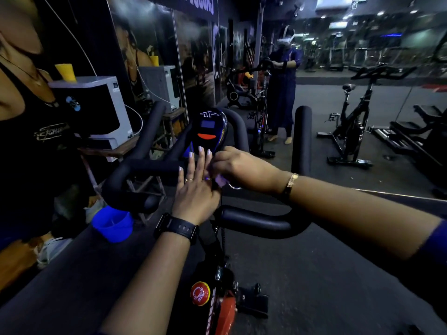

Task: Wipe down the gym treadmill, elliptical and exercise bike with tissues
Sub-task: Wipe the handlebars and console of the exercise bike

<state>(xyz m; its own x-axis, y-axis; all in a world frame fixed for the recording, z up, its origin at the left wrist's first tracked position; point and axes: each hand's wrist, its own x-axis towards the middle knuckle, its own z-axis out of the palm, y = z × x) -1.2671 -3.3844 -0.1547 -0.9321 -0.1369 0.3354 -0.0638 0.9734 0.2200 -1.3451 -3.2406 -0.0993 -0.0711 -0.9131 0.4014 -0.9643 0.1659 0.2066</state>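
Right hand [238, 169] pinches a tissue [221, 180] at the middle of the exercise bike [225, 308] handlebar [256, 223], left hand [194, 189] flat alongside; bike wiping apparently underway, other progress cannot be told

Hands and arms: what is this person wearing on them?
Left hand: long pale-painted nails, rings, and a black wide-strapped watch at the wrist. Right hand: a gold bracelet at the wrist and a blue sleeve higher up the arm.

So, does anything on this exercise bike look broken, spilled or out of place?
Nothing stands out. The handlebars and console look intact, and the right hand just pinches a small tissue beside the flat left hand.
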